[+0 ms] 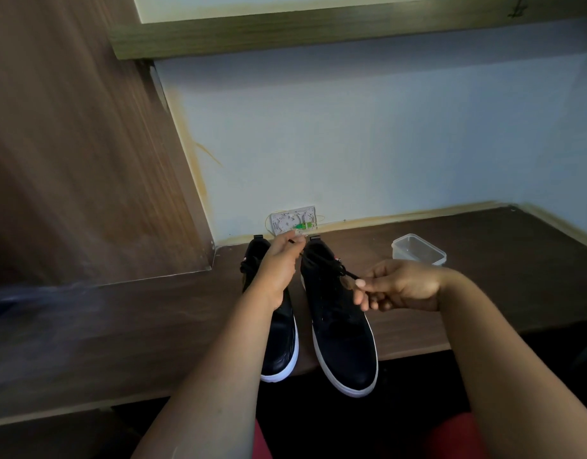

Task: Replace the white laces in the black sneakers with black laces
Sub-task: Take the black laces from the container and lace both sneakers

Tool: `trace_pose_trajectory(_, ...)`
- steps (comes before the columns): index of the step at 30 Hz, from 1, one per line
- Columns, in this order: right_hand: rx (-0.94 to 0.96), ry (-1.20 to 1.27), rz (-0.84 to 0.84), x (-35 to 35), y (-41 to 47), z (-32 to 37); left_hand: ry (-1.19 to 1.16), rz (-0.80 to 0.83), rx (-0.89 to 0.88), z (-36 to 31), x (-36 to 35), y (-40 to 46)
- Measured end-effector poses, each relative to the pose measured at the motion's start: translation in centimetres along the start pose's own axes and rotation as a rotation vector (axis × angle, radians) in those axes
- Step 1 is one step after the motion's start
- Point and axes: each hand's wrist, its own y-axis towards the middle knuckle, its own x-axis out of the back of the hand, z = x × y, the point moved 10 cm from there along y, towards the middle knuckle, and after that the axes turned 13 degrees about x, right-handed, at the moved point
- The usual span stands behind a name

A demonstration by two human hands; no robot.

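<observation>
- Two black leather sneakers with white rubber soles point(343, 329) stand side by side on the dark wooden desk point(484, 293), toes toward me.
- My left hand point(279, 270) pinches one end of the thin black lace point(343, 272) above the right-side sneaker's collar.
- My right hand point(396, 286) pinches the other end, just right of that collar.
- The lace runs slantwise between my hands across the top eyelets; I judge tightening or tying comes next.
- A clear plastic tub point(419, 250) sits right of the sneakers.
</observation>
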Motion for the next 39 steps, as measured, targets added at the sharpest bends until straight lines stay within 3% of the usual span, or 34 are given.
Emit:
trace_pose_trajectory(3, 0.070, 0.171, -0.090, 0.8, -0.5, 0.8, 0.141, -0.022, -0.042, 0.3, -0.3, 0.4)
trace_pose_trajectory(8, 0.349, 0.799, -0.576, 4.5, 1.0, 1.3, 0.489, -0.105, -0.285, -0.8, -0.8, -0.3)
trace_pose_trajectory(12, 0.298, 0.992, -0.899, 5.9, 1.9, -2.3, 0.791, -0.123, -0.510, -1.3, -2.2, -1.1)
trace_pose_trajectory(14, 0.236, 0.961, -0.934, 5.8, 2.1, -3.7, 0.888, -0.124, -0.549, -1.0, -2.8, -1.1)
trace_pose_trajectory(17, 0.148, 0.710, -0.891, 5.3, 2.2, -4.3, 0.955, -0.164, -0.601, -0.8, -3.2, -0.9)
trace_pose_trajectory(20, 0.212, 0.559, -0.865, 4.7, 2.6, -3.2, 0.949, -0.161, -0.588, -0.3, -3.5, -0.6)
trace_pose_trajectory(24, 0.267, 0.334, -0.703, 3.2, 3.6, -2.0, 0.969, -0.181, -0.628, -0.3, -4.1, -0.8)
trace_pose_trajectory(27, 0.296, 0.209, -0.697, 2.6, 4.0, -1.7, 1.033, -0.181, -0.636, 0.0, -4.6, -0.6)
trace_pose_trajectory(34, 0.351, 0.111, -0.748, 3.2, 3.8, -0.6, 1.044, -0.089, -0.557, 1.3, -5.1, 0.3)
trace_pose_trajectory(39, 0.320, 0.095, -0.816, 3.9, 3.7, -1.5, 0.898, -0.069, -0.586, 1.0, -4.7, 0.2)
